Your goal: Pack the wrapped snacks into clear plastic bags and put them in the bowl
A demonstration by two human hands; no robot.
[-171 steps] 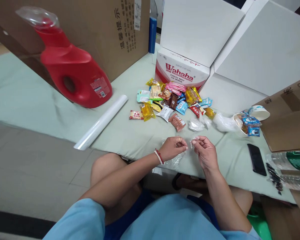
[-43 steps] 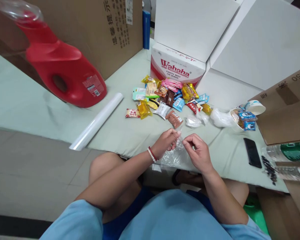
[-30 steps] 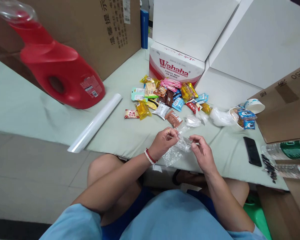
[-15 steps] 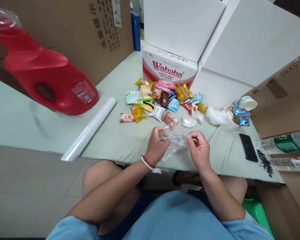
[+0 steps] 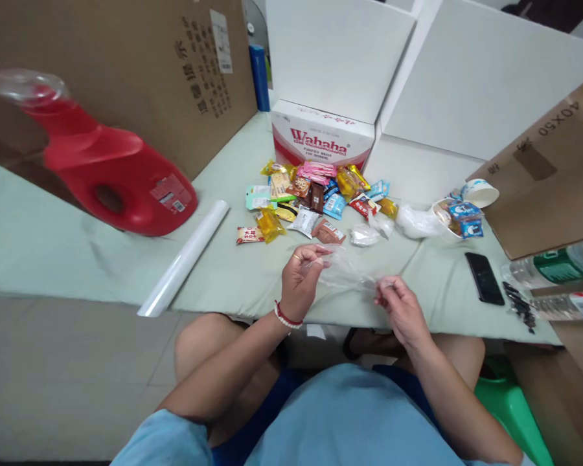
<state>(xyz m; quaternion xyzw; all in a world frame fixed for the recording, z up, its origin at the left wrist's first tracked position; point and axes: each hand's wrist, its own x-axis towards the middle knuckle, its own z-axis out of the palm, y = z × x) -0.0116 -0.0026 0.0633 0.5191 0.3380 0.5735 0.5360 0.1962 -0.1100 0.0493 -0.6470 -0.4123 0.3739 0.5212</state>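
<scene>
Stretched between my hands over the table's front edge is a clear plastic bag [image 5: 342, 270]. My left hand [image 5: 301, 275] pinches its left end between thumb and fingers. At the other end, my right hand [image 5: 402, 307] grips the film with its fingertips, lower and nearer me. Just beyond my hands lies a heap of wrapped snacks, among them a brown packet [image 5: 328, 232], a silver-white packet [image 5: 304, 222] and a yellow packet [image 5: 271, 224]. Crumpled clear plastic [image 5: 364, 235] rests to their right.
A red jug [image 5: 121, 175] and a white roll [image 5: 184, 259] stand and lie on the left. Behind the snacks is a Wahaha carton [image 5: 323, 139]. At right are a tipped paper cup [image 5: 480, 193], a phone [image 5: 484, 278], plastic bottles [image 5: 558, 265] and a cardboard box [image 5: 548, 175].
My right hand has moved right and toward me, pulling the plastic bag out longer. My left hand keeps its pinch. The whole view has shifted slightly.
</scene>
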